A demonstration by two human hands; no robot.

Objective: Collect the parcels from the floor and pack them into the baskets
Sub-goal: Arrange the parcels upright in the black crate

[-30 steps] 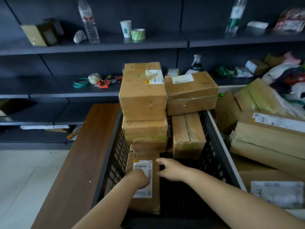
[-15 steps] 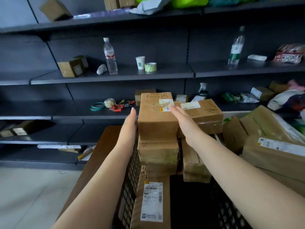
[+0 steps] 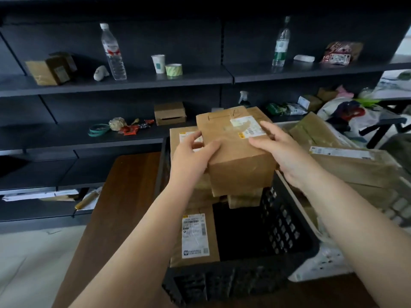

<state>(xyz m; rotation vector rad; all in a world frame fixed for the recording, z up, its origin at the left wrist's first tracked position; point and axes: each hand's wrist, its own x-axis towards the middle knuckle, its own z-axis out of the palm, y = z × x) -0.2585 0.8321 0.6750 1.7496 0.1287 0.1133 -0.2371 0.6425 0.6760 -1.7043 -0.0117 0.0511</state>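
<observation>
A brown cardboard parcel (image 3: 235, 156) with a white label is lifted and tilted above the stack in the black plastic basket (image 3: 282, 221). My left hand (image 3: 191, 156) grips its left side, thumb on top. My right hand (image 3: 280, 150) holds its right side, fingers spread over the top by the label. Under it sit more brown parcels (image 3: 184, 138). Another labelled parcel (image 3: 195, 236) lies flat along the basket's left wall. The basket's near right part shows dark floor.
The basket stands on a brown wooden table (image 3: 120, 207). A heap of large parcels (image 3: 347, 161) and bags lies to the right. Dark shelves (image 3: 138, 78) behind carry bottles, a cup, tape and small boxes. Pale floor tiles (image 3: 29, 263) show at lower left.
Both hands left the flat parcel in the basket, rose to the top parcel of the stack, took hold of it and lifted it off toward me.
</observation>
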